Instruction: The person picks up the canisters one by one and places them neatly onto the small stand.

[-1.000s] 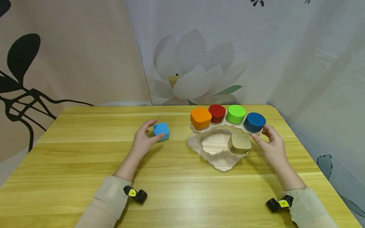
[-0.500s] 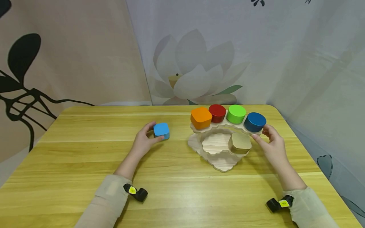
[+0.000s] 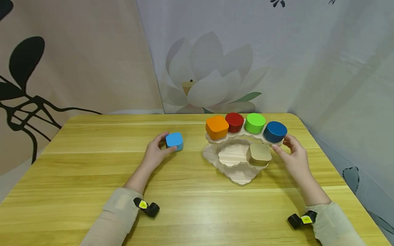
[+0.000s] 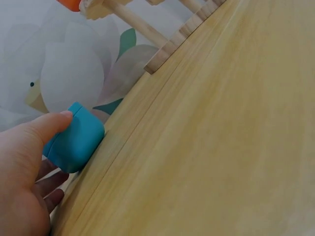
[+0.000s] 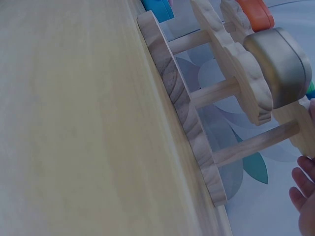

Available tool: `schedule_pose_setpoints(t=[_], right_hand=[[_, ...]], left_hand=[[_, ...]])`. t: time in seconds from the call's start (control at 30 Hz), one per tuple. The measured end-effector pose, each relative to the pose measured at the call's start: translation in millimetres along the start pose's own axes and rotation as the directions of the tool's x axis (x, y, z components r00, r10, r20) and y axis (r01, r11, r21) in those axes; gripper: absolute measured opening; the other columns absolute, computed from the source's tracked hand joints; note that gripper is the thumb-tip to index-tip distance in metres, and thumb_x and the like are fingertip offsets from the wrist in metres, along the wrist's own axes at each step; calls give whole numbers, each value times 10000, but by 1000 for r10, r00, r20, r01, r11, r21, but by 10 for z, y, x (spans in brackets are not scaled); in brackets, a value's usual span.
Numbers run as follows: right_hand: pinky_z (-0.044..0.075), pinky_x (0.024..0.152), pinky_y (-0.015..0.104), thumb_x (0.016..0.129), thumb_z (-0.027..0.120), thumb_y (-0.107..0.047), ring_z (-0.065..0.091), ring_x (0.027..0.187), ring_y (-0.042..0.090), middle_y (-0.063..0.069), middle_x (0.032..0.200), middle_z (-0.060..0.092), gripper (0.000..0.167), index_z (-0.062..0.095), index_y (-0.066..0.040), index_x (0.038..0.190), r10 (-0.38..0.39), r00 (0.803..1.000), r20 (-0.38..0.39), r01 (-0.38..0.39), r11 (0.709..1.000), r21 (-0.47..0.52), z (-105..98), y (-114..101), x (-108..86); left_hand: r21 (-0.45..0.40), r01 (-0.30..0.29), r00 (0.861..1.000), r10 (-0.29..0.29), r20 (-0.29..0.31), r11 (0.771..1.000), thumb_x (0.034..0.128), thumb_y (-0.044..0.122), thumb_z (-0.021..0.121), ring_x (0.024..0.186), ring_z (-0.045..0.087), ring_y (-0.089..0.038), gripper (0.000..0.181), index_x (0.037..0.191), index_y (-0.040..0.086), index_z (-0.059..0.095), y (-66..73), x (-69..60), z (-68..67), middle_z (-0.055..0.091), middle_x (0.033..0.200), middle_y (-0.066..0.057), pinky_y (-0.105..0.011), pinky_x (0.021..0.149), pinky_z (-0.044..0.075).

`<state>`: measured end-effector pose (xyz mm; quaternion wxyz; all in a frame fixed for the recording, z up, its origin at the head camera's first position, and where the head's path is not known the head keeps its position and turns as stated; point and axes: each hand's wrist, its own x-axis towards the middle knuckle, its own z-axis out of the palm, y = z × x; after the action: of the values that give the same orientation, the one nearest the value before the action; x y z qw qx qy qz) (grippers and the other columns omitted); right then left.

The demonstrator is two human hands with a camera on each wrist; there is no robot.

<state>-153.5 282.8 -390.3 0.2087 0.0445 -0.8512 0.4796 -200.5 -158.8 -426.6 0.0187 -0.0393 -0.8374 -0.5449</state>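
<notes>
My left hand (image 3: 156,149) holds a light-blue rounded-square tin (image 3: 174,138) between thumb and fingers, on the table left of the stand. In the left wrist view, the thumb lies on the lid edge of the light-blue tin (image 4: 81,140). My right hand (image 3: 292,153) pinches the right end of the upper shelf of a tiered wooden stand (image 3: 240,179), beside a dark-blue round tin (image 3: 275,132). Also on that shelf are an orange square tin (image 3: 217,127), a red round tin (image 3: 234,122) and a green round tin (image 3: 254,123). A gold square tin (image 3: 259,154) sits on the lower shelf.
The wooden table (image 3: 197,212) ends at a back edge just behind the stand. A printed curtain (image 3: 215,68) hangs beyond it. In the right wrist view, posts (image 5: 256,142) join the stand's base to its shelves.
My left fingers have closed in on the light-blue tin, which hardly moves. The right hand and the stand stay where they were.
</notes>
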Motion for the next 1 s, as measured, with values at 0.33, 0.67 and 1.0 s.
schedule_pose_setpoints(t=[0.33,0.67,1.0], right_hand=[[367,955,227,892,667,-28,445,1065,-1,-2,1220,549,439,526,41,1302,-20,1000,-2,20,999,25,-1,-6,-7],[363,954,211,898,658,-23,447,1064,-9,49,1242,554,438,525,30,1311,-19,1000,6,19,999,30,16,-23,1],[361,942,188,883,684,-40,452,1078,0,37,1227,555,460,515,60,1299,-13,1000,-3,13,1000,16,2,14,9]], left_hand=[[-28,-10,1000,9,-18,1000,838,208,763,1225,455,-325,686,1419,44,438,17,-13,3,512,1310,-171,-457,1025,357],[-39,-36,998,33,-62,999,817,204,783,1185,475,-305,677,1392,31,470,58,-43,-6,536,1281,-171,-435,1006,377],[-56,-65,994,60,-97,996,794,212,805,1118,489,-294,656,1356,44,511,207,-146,8,573,1222,-127,-444,946,385]])
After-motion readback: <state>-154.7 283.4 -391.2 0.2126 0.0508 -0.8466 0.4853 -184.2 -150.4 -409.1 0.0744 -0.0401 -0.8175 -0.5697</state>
